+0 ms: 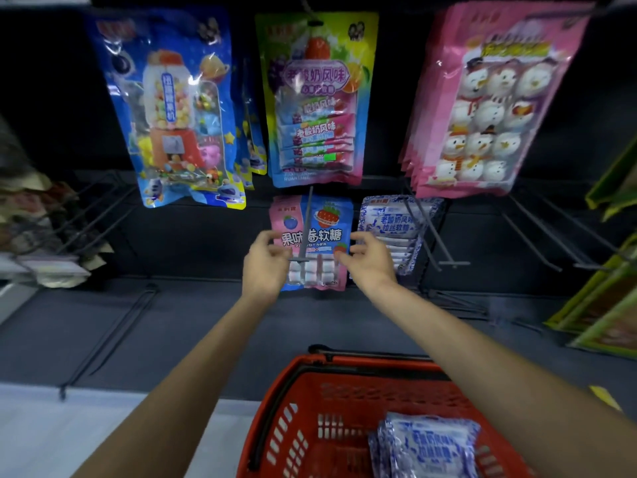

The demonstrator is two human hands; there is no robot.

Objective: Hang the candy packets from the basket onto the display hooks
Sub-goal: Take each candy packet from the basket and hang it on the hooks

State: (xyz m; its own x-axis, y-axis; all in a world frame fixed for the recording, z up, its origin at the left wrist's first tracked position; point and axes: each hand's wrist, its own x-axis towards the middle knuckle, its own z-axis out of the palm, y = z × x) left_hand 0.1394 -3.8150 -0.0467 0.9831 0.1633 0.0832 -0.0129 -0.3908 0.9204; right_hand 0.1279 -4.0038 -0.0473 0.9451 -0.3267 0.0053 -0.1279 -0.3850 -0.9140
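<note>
A pink and blue candy packet [319,232] hangs on a grey display hook [305,232] in the lower row. My left hand [265,263] pinches its left edge and my right hand [370,262] pinches its right edge. The hook's crossbar end lies in front of the packet. Below, the red basket [275,439] holds white and blue candy packets [427,446]. More of those white and blue packets [396,229] hang on the neighbouring hook to the right.
Above hang a blue gumball packet [172,108], a rainbow packet [317,98] and pink marshmallow packets [482,108]. Bare hooks [537,236] stick out at right, and others [100,215] at left. Green boxes [606,305] stand far right.
</note>
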